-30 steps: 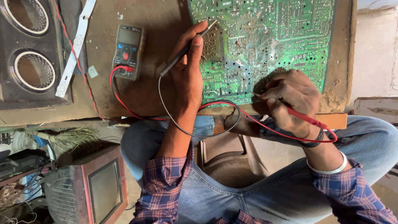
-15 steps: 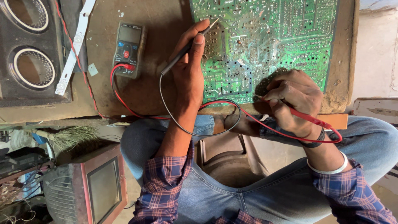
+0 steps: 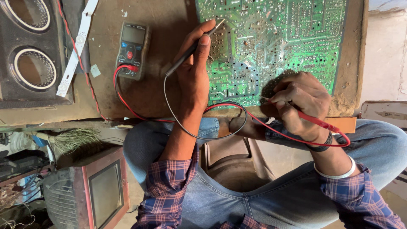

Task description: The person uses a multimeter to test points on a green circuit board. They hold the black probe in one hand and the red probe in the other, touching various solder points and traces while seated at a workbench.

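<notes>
My left hand [image 3: 193, 70] pinches the black probe [image 3: 193, 46], my right hand [image 3: 301, 99] grips the red probe [image 3: 316, 121]; both tips on the green circuit board [image 3: 275, 38] at upper centre, so I judge: hold steady, then glance upper left to the multimeter [image 3: 132, 50].

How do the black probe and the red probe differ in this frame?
The black probe, in the left hand, touches the circuit board near its top left; the red probe, in the right hand, meets its lower edge. The black shows nearly whole; the red is mostly covered. Both leads run to the multimeter.
</notes>
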